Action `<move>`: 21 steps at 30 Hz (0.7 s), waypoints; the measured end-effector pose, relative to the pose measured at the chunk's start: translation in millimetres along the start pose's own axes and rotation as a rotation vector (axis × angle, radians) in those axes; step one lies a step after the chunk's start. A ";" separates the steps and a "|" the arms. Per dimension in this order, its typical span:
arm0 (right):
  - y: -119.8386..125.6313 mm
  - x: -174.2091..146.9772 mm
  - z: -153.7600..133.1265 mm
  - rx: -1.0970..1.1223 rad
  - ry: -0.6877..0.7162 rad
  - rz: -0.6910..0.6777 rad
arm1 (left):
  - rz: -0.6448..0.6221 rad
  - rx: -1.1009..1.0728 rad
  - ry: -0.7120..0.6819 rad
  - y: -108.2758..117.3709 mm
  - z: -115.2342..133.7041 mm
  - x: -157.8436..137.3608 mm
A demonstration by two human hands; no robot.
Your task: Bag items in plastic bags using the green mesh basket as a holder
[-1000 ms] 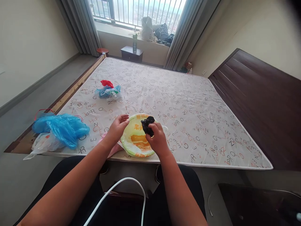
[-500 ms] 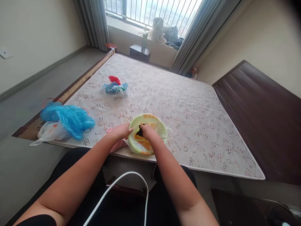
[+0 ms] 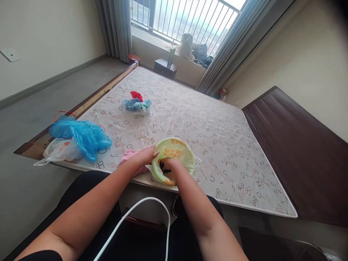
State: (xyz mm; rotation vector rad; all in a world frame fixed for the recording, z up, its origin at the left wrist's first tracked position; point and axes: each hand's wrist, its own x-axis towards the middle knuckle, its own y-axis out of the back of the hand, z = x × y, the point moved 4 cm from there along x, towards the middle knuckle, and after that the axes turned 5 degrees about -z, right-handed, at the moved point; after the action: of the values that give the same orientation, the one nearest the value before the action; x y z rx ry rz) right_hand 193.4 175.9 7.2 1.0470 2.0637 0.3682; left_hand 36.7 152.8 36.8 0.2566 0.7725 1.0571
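Observation:
On the near edge of the mattress stands a round yellow-green bin [image 3: 190, 152], lined with a thin plastic bag with orange print. My left hand [image 3: 149, 156] is closed on the left side of its rim, thumb over the edge. Down inside the opening is my right hand [image 3: 169, 164], fingers mostly hidden, closed on a crumpled black thing [image 3: 164, 167] whose kind I cannot make out. A pink cloth-like thing [image 3: 127, 156] lies left of the bin, partly under my left forearm.
Blue plastic bag [image 3: 88, 136] and white plastic bag [image 3: 63, 150] lie at the mattress's left corner. Farther back sit a red crumpled bag [image 3: 136, 95] and small blue bags [image 3: 136, 105]. A dark headboard [image 3: 285, 145] borders the right. A white cable-like loop [image 3: 146, 199] hangs before me.
My right hand has gone deeper into the bin with the black thing. The bin is tilted more toward me. The view has shifted, and more pink cloth shows.

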 end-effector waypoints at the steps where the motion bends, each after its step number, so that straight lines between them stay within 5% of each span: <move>1: 7.4 -2.4 -0.9 -0.022 -0.005 -0.013 | 0.018 -0.016 -0.016 1.1 -0.3 0.8; 6: 66.9 -47.2 -9.7 -0.058 0.099 0.098 | 0.036 -0.099 -0.055 5.0 -0.9 3.2; 10: 123.4 -117.6 8.4 0.144 0.241 0.639 | 0.034 -0.079 -0.047 5.1 2.8 3.2; 13: 137.6 -147.4 52.2 0.136 0.065 0.947 | 0.014 -0.047 -0.034 4.9 6.8 2.7; 17: 119.7 -129.0 117.1 0.207 -0.197 0.782 | -0.005 -0.025 -0.008 7.2 8.2 4.0; 21: 100.0 -105.4 155.1 0.239 -0.292 0.661 | 0.064 0.035 -0.048 13.1 2.0 12.8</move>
State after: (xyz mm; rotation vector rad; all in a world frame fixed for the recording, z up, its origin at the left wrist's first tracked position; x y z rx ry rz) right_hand 403.2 142.3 14.9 1.8113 1.4857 0.2713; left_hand 32.5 170.5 39.6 0.3377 0.7439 1.0941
